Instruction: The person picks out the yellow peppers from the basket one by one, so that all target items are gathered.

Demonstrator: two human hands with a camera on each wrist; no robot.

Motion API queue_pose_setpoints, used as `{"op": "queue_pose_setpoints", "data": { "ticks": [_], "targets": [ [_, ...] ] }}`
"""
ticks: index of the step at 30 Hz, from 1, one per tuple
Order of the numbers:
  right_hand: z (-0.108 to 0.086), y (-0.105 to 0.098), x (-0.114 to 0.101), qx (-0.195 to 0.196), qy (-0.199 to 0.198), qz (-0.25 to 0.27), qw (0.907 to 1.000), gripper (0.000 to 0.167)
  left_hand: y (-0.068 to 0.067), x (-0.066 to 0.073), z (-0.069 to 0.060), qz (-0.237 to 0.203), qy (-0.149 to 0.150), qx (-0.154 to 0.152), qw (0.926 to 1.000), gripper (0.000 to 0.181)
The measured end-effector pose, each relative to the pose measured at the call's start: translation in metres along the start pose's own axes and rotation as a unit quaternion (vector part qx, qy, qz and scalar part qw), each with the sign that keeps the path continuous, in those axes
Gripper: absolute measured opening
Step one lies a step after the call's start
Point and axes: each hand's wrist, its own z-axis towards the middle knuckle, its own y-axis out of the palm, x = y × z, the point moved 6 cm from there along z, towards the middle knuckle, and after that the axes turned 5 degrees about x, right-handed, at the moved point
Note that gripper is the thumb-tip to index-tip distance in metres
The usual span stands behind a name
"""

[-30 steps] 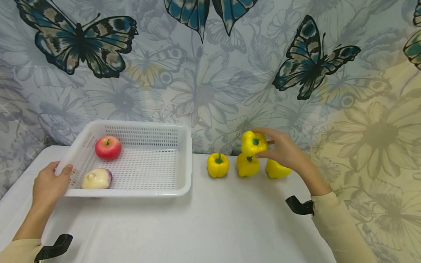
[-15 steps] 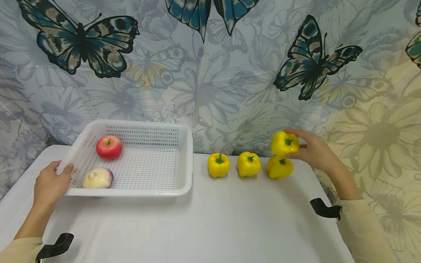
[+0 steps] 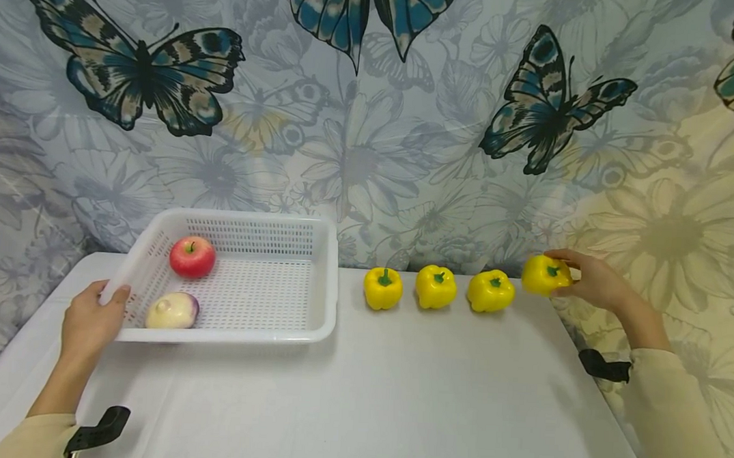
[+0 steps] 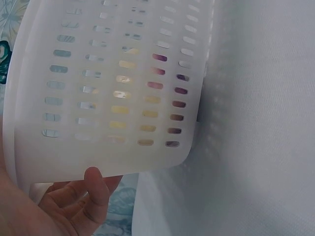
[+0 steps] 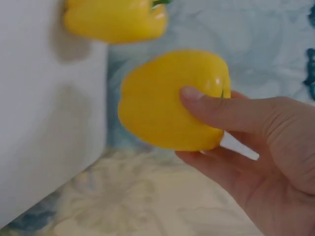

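My right hand (image 3: 600, 283) pinches a yellow bell pepper (image 3: 545, 275) between thumb and fingers, at the right end of a row of yellow bell peppers. In the right wrist view the held pepper (image 5: 170, 103) is apart from the table, near its edge. My left hand (image 3: 91, 319) grips the left end of a white perforated plastic basket (image 3: 323, 288). The left wrist view shows the thumb (image 4: 96, 182) at the basket's rim. Inside the basket lie a red apple (image 3: 192, 257) and a pale, purple-tinged onion- or turnip-like vegetable (image 3: 171, 311).
Three yellow bell peppers stand along the back of the white table (image 3: 359, 399): a left one (image 3: 383, 290), a middle one (image 3: 435, 288) and a right one (image 3: 491, 292). A butterfly-printed backdrop (image 3: 358, 153) rises right behind them.
My right hand has carried its pepper rightward past the standing peppers, and it is now lower. The left hand keeps its grip on the basket, which has not visibly moved.
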Motion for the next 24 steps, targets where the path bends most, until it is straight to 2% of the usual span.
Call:
{"op": "queue_pose_setpoints", "data": {
  "ticks": [3, 5, 6, 8, 11, 13, 15, 21, 24],
  "targets": [
    [0.004, 0.016, 0.017, -0.039, -0.003, 0.014, 0.9991, 0.071, -0.015, 0.031, -0.025, -0.003, -0.007, -0.009, 0.9999, 0.063],
    [0.006, 0.025, 0.028, -0.058, 0.000, 0.024, 0.9980, 0.072, -0.019, 0.039, -0.029, -0.004, -0.009, -0.012, 0.9999, 0.062],
    [0.007, 0.028, 0.034, -0.068, 0.003, 0.029, 0.9972, 0.074, -0.015, 0.034, -0.024, -0.001, -0.003, -0.009, 1.0000, 0.063],
    [0.007, 0.033, 0.045, -0.088, 0.011, 0.043, 0.9952, 0.076, -0.002, 0.012, -0.003, 0.004, 0.005, -0.001, 1.0000, 0.067],
    [0.008, 0.034, 0.053, -0.105, 0.022, 0.067, 0.9920, 0.076, 0.002, 0.012, 0.001, 0.002, 0.006, -0.002, 1.0000, 0.068],
    [0.009, 0.033, 0.052, -0.111, 0.021, 0.073, 0.9909, 0.076, -0.001, 0.021, -0.007, -0.001, 0.000, -0.006, 1.0000, 0.067],
    [0.011, 0.032, 0.050, -0.115, 0.017, 0.071, 0.9907, 0.075, -0.012, 0.041, -0.026, -0.005, -0.009, -0.016, 0.9998, 0.063],
    [0.015, 0.031, 0.045, -0.116, -0.002, 0.085, 0.9896, 0.075, -0.013, 0.032, -0.025, 0.001, -0.001, -0.006, 1.0000, 0.064],
    [0.015, 0.029, 0.047, -0.112, -0.007, 0.080, 0.9905, 0.075, -0.011, 0.029, -0.020, -0.006, -0.001, -0.008, 0.9999, 0.066]
  ]
}}
